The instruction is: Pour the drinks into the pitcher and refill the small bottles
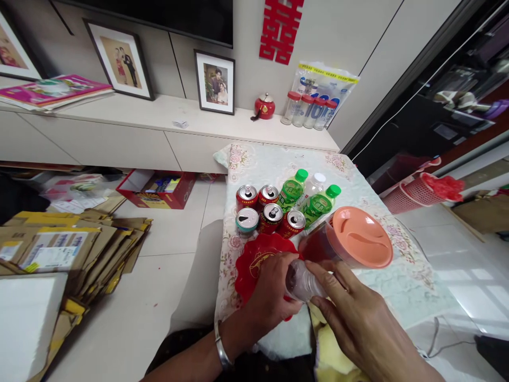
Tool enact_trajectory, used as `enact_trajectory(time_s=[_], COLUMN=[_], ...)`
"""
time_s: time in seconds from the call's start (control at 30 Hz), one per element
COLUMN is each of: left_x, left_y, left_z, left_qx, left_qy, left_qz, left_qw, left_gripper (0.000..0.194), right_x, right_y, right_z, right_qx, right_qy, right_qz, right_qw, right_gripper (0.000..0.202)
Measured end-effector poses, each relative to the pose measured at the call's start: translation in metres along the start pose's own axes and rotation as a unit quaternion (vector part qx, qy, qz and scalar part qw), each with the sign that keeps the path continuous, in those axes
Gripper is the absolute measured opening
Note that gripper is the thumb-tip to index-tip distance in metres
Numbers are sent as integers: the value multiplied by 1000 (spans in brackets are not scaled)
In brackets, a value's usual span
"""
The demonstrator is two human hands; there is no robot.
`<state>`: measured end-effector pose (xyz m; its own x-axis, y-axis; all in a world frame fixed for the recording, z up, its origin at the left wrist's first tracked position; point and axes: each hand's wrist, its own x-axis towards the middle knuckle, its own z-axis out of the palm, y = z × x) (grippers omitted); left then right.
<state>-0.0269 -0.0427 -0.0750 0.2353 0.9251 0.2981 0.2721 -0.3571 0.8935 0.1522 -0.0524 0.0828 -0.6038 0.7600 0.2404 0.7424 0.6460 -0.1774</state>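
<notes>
A clear plastic bottle (303, 282) with a ridged side lies tilted between my hands, above the edge of a red scalloped tray (247, 260). My left hand (274, 284) is wrapped round one end of it. The fingers and thumb of my right hand (353, 305) close on the other end, which they partly hide. A yellow cloth (332, 347) shows below my right hand. Just beyond the tray stand several drink cans, among them a teal-rimmed can (247, 220). To their right are two green-capped bottles (293, 191) and a white-capped clear bottle (317, 183).
A round container with an orange lid (361, 236) stands right of the tray on the floral tablecloth (270, 159). Red-lidded jars (292, 109) and picture frames (215, 82) line the cabinet behind. Flattened cardboard (87, 254) and a red box (157, 196) lie on the floor at left.
</notes>
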Motion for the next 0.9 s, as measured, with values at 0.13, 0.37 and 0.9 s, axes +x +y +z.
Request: enact_trajectory(time_s=[0.13,0.37,0.9], left_x=[0,0,3], left_y=[0,-4,-2], left_z=[-1,0,-3], left_qx=[-16,-35,-27], left_qy=[0,16,17], left_qz=[-15,-3,-4], left_qw=[1000,999,999], left_gripper=[87,86,83], right_x=[6,6,6], right_y=[2,1,2], right_z=[2,-6,7], right_qx=[-55,-90,-49], right_qy=[16,4,16], right_qz=[-4,-24,-32], right_qw=[998,996,998], right_gripper=[40,48,37])
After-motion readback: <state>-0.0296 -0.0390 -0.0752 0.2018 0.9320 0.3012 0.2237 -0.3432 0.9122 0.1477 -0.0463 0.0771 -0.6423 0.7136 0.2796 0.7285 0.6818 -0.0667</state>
